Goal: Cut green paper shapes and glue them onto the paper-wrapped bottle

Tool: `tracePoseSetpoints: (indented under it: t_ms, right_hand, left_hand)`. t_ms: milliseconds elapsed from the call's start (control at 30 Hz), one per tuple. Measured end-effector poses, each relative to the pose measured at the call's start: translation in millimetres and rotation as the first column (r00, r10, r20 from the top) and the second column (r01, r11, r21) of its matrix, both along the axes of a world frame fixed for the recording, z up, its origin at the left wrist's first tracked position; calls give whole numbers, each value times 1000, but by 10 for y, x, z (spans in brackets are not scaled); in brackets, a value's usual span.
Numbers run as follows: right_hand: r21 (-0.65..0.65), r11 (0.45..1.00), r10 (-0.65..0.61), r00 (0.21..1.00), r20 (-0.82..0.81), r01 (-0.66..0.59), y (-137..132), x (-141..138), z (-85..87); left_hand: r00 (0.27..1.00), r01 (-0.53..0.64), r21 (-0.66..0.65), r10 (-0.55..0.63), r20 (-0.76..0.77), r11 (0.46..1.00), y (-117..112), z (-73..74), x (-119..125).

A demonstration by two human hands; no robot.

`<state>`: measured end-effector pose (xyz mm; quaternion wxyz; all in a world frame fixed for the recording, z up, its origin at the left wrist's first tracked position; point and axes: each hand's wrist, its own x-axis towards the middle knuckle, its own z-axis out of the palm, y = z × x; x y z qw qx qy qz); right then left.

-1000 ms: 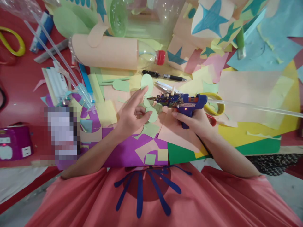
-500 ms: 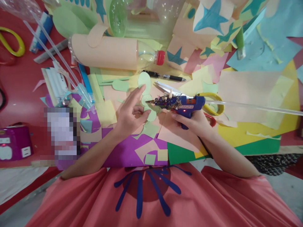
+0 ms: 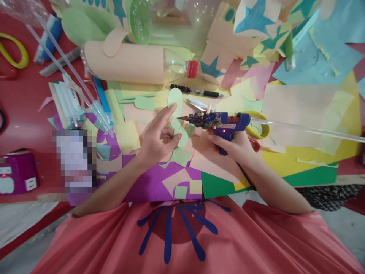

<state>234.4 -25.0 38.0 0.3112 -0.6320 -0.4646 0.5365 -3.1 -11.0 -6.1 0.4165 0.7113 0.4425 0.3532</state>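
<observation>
My left hand [image 3: 152, 142] steadies a pale green paper cutout [image 3: 181, 138] with rounded lobes, index finger on its upper lobe and thumb on its lower one. In my right hand [image 3: 242, 147] is a blue glue gun [image 3: 227, 127], its handle wrapped by the fingers. The gun's metal tip points left and lies over the cutout's small middle circle; whether it touches I cannot tell. Strands of dried glue cling around the gun's front, and a long clear glue stick [image 3: 299, 128] runs out of its back. Scissors [image 3: 264, 127] with yellow and red handles lie partly hidden behind the gun.
A bottle wrapped in peach paper [image 3: 125, 62] with a red cap lies beyond my hands, near a black pen [image 3: 209, 93]. Paper scraps [image 3: 129, 137] cover the work area. At left are clear glue sticks [image 3: 65, 62] and a purple box [image 3: 18, 173]. Star-decorated paper [image 3: 255, 19] stands at the back.
The glue gun has shifted slightly to the right, its tip drawing back a little across the cutout's middle circle. My left hand keeps its place on the cutout.
</observation>
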Motion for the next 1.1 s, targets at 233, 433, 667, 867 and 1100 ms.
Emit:
tracePoseSetpoints:
  t_ms: [233, 433, 667, 867, 1100]
  right_hand:
    - [9, 1000, -3, 1000, 1, 3, 2, -3, -3]
    - [-5, 1000, 8, 1000, 2, -8, 1, -8, 7]
    - [-25, 998, 59, 998, -31, -60, -11, 1, 0]
    - [-54, 998, -13, 997, -71, 9, 4, 103, -10]
    - [-196, 970, -180, 966, -186, 144, 76, 589, 138]
  left_hand:
    - [1000, 0, 3, 0, 0, 1000, 6, -4, -4]
    - [999, -46, 24, 46, 14, 999, 25, 11, -8]
    - [999, -32, 5, 32, 12, 999, 23, -27, 6]
    - [1000, -18, 80, 18, -4, 997, 35, -25, -16]
    - [1000, -19, 96, 19, 0, 995, 45, -89, -19]
